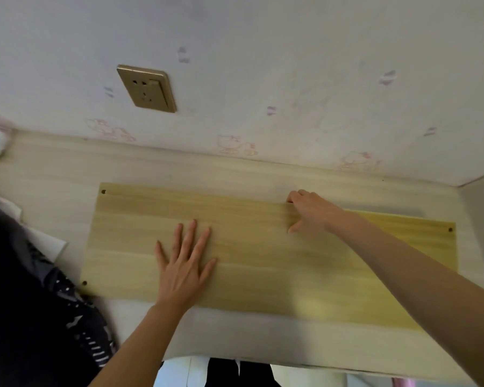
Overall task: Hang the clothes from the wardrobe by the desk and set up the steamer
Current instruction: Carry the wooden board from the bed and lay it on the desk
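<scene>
We press the left hand (183,270) flat, fingers spread, on the wooden board (263,261) lying on the tabletop (53,174); the right hand (309,209) pinches its far edge. Lift evenly. Dark clothes (25,303) lie left; no steamer visible.

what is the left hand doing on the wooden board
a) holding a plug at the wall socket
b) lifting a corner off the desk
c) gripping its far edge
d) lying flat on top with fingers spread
d: the left hand lies palm down with fingers straight and spread on the wooden board, while it is the right hand that curls over the board's far edge.
</scene>
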### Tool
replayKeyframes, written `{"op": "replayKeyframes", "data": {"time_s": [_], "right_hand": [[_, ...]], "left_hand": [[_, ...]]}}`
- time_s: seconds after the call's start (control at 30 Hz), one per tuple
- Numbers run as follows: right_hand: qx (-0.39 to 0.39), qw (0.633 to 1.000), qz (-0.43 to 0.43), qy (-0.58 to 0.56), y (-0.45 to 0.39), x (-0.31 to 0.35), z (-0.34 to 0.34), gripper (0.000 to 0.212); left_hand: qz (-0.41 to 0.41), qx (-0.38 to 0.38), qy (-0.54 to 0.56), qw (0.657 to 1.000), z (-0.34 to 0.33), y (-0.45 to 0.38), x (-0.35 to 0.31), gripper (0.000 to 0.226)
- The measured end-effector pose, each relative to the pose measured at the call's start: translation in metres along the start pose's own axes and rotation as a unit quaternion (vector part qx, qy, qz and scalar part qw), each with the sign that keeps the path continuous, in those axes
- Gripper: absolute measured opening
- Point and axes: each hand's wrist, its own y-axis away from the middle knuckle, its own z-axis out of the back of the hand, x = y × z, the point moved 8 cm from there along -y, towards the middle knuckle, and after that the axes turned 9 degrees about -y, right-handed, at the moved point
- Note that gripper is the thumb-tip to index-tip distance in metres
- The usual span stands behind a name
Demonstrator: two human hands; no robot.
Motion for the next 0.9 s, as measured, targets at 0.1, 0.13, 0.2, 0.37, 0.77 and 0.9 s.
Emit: {"op": "replayKeyframes", "data": {"time_s": [0.1, 0.13, 0.2, 0.37, 0.77, 0.9], "right_hand": [[0.035, 0.999, -0.010, -0.011, -0.020, -0.006, -0.013, 0.080], [0.039, 0.999, -0.012, -0.013, -0.024, -0.008, -0.016, 0.081], [0.048, 0.999, -0.014, -0.015, -0.029, -0.009, -0.021, 0.081], [0.055, 0.998, -0.021, -0.006, -0.034, -0.009, -0.029, 0.079], [0.032, 0.999, -0.031, 0.016, -0.031, -0.004, -0.034, 0.069], [-0.034, 0.996, -0.011, 0.077, -0.023, 0.011, -0.021, 0.026]], "left_hand": [[0.004, 0.003, -0.012, 1.000, -0.011, -0.004, 0.000, 0.067], [0.006, 0.003, -0.015, 1.000, -0.014, -0.005, 0.000, 0.067], [0.011, 0.002, -0.018, 1.000, -0.017, -0.006, 0.001, 0.067], [0.021, -0.005, -0.017, 1.000, -0.018, 0.000, 0.003, 0.066], [0.020, -0.005, -0.024, 0.999, -0.019, 0.000, 0.009, 0.066], [0.019, 0.005, -0.020, 1.000, -0.022, 0.000, 0.011, 0.066]]}}
